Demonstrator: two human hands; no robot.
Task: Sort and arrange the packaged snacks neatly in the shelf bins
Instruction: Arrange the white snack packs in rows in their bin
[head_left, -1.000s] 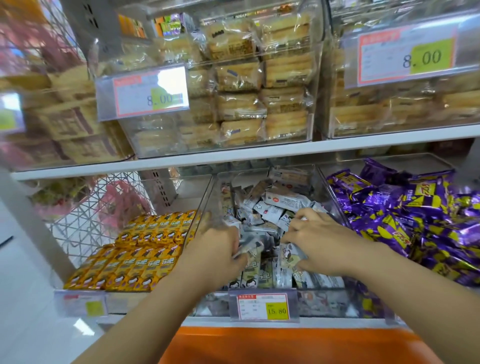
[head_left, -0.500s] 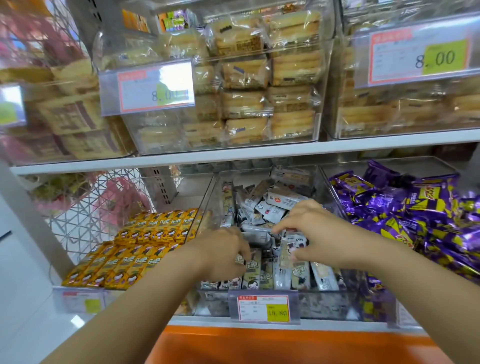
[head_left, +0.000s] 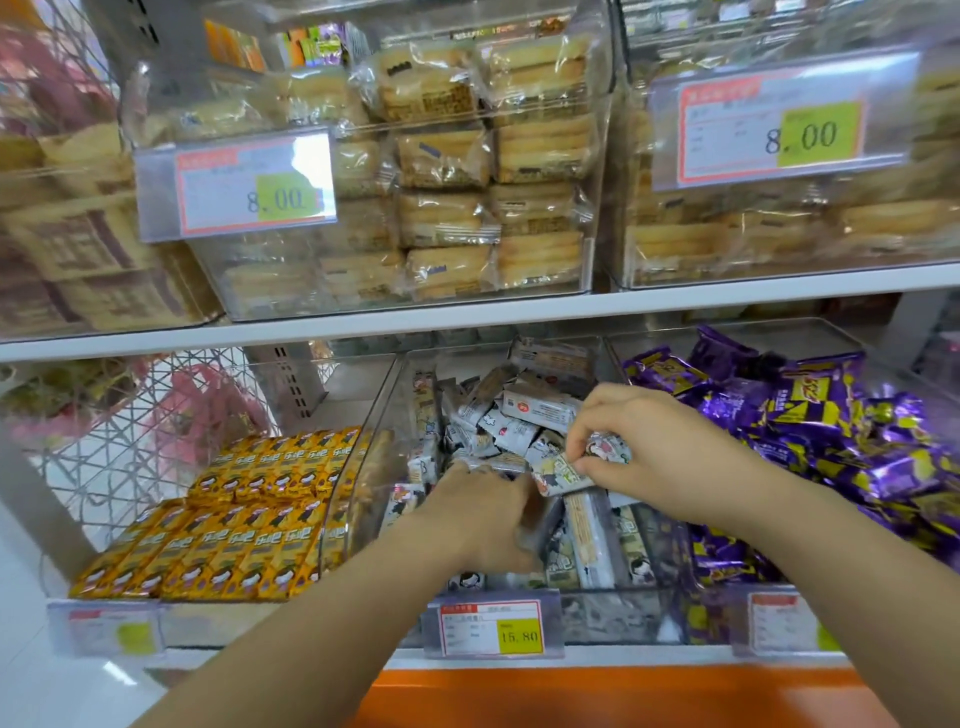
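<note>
The right hand (head_left: 660, 457) pinches a grey-white snack packet (head_left: 566, 475) between thumb and curled fingers. Just left of it and nearer the person, the left hand (head_left: 483, 519) digs knuckles-up into the loose grey packets (head_left: 511, 415); whether it grasps one cannot be told. Both hands are inside the clear middle bin (head_left: 613, 618). Left of the left hand lie rows of yellow packets (head_left: 244, 525); right of the right hand, heaped purple packets (head_left: 831, 441).
</note>
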